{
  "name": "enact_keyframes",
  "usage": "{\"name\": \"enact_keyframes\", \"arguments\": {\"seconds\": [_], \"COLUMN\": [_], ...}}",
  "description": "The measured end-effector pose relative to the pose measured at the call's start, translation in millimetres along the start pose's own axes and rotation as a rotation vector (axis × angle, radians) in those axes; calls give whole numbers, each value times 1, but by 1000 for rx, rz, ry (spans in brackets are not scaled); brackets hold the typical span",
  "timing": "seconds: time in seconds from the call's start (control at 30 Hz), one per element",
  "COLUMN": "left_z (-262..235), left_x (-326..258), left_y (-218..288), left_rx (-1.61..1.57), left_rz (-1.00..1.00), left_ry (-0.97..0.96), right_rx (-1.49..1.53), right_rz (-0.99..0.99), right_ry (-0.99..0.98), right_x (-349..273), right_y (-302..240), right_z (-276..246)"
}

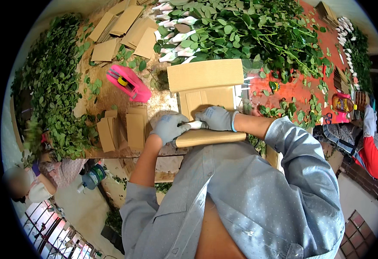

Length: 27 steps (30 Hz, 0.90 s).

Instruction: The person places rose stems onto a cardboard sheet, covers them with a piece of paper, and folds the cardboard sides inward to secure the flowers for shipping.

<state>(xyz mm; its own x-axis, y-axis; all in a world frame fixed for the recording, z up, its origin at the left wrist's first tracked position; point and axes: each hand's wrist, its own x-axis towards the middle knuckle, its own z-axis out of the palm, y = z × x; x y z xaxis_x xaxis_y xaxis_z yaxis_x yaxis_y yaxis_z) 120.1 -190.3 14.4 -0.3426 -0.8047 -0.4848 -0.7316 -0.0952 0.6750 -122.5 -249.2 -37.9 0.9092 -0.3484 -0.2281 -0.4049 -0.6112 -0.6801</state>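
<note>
White wrapped stem [196, 125] is gripped by both gloved hands, left hand [168, 127] and right hand [215, 118], long axis crosswise, over folded cardboard sheet [206, 93] on counter [111, 97].

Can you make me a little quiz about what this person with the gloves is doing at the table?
1. True or false: both hands wear grey gloves.
2. What colour is the tape dispenser on the table? A) pink B) blue C) black
3. What lies heaped along the table's far side?

Key
1. True: the left hand and right hand are both gloved, meeting on a small white thing over a corrugated cardboard sheet.
2. A: the tape dispenser is pink.
3. Leafy green stems, some with white-wrapped buds.
</note>
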Motion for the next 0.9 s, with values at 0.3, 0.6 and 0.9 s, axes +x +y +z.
{"name": "enact_keyframes", "arguments": {"seconds": [0.3, 0.6, 0.9], "left_z": [24, -24, 51], "left_x": [14, -99, -206], "left_y": [-30, -32, -96], "left_rx": [202, 369, 427], "left_rz": [173, -139, -530], "left_ry": [60, 125, -286], "right_rx": [14, -73, -210], "right_rz": [32, 32, -22], "right_ry": [-23, -91, -253], "right_x": [4, 3, 12], "right_y": [-10, -9, -25], "right_z": [-12, -12, -24]}}
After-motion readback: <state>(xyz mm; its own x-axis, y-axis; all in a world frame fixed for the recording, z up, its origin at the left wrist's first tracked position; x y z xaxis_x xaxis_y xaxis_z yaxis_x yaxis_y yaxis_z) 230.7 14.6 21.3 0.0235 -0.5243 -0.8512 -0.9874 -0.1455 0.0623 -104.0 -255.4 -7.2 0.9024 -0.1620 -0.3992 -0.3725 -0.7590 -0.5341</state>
